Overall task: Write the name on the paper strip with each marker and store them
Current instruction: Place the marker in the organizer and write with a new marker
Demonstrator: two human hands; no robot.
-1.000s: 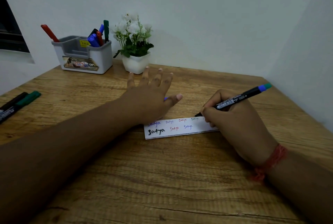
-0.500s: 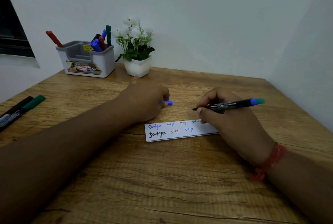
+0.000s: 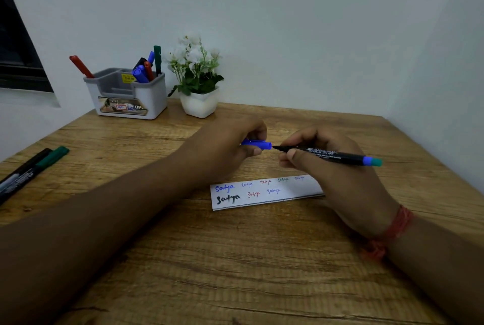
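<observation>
1. The left hand (image 3: 233,144) reaches in from the lower left, forearm stretched low across the wooden counter (image 3: 235,259), knuckles up and fingers curled under.
2. Its grip is closed on a small blue marker cap (image 3: 258,144), pinched between thumb and fingers, the cap's open end pointing right.
3. The right hand (image 3: 330,167) comes in from the lower right, wrist bent, a red thread band (image 3: 392,230) around the wrist.
4. Its grip holds a black fine-tip marker with a blue and teal end (image 3: 330,154), thumb and fingers curled round the front of the barrel; the barrel lies nearly level, tail pointing right.
5. The marker's dark tip points left and sits just at the mouth of the cap; whether it touches I cannot tell.
6. Both hands are raised above the counter, behind the white paper strip (image 3: 264,192).
7. The strip lies flat on the counter, its right end hidden under the right hand; the name is written on it several times in blue, black and red.
8. At the back left stands a grey and white plastic pen holder (image 3: 131,99) with red, blue and green markers upright in it.
9. Beside it is a white pot of white flowers (image 3: 199,102).
10. Two markers, one black and one green-capped (image 3: 31,167), lie side by side at the counter's left edge.
</observation>
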